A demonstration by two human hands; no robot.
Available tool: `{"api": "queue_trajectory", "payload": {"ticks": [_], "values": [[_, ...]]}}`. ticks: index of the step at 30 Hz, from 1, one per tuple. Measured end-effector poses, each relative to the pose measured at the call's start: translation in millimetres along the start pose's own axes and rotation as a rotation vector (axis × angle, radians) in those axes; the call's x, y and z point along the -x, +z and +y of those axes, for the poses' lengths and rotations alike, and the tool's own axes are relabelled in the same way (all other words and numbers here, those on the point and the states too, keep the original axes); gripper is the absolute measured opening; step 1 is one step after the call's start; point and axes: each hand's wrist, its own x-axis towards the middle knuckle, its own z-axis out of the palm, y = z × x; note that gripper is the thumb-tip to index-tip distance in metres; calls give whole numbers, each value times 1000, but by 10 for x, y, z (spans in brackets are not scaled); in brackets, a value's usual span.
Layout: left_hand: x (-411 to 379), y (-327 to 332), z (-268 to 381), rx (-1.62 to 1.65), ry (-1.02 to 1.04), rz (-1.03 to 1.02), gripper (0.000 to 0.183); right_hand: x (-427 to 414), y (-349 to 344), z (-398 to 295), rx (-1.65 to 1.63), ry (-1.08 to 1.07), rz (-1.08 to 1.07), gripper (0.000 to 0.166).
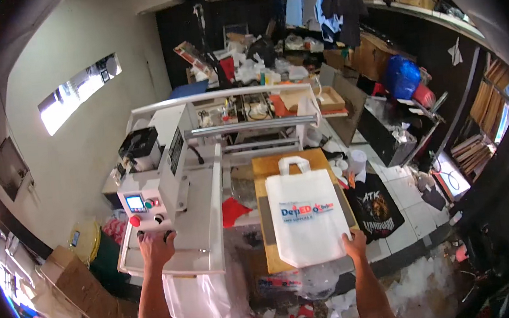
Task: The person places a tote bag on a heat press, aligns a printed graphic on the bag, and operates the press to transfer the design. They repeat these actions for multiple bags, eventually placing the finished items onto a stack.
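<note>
A white non-woven tote bag (308,241) with blue and red printing lies flat on a wooden board (270,255), its loop handle (294,160) towards the far end. My right hand (355,244) pinches the bag's lower right edge, thumb on top. To the left stands a white heat press machine (161,142) with a control box (140,191) that carries a lit screen (135,202), a red knob (135,221) and a green switch (149,203). My left hand (155,247) is closed around a black-ended handle (168,235) at the front of the box; most of the handle is hidden.
A dark printed garment (375,209) lies right of the board on white floor tiles (417,203). Metal rails (251,126) cross behind it. Cardboard (78,286) and a green drum (108,258) stand at left. Clear plastic (203,297) hangs below the machine.
</note>
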Motion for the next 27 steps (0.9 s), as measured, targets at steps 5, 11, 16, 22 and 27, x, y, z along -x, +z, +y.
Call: {"api": "queue_trajectory", "payload": {"ticks": [5,11,16,22,27], "values": [[62,146,763,-11,25,64,25,108,-72,-106,108,-88,87,49],[90,351,1688,35,64,45,27,93,-119,-99,54,-128,41,49],[136,561,2417,193,147,177,23,-6,-268,-126,-28,-86,-46,48],[317,904,2960,483,170,-269,25,62,-482,-1054,-284,-520,111,33],[323,942,3375,749,472,158,23,440,-340,-1983,-275,-849,-97,29]]}}
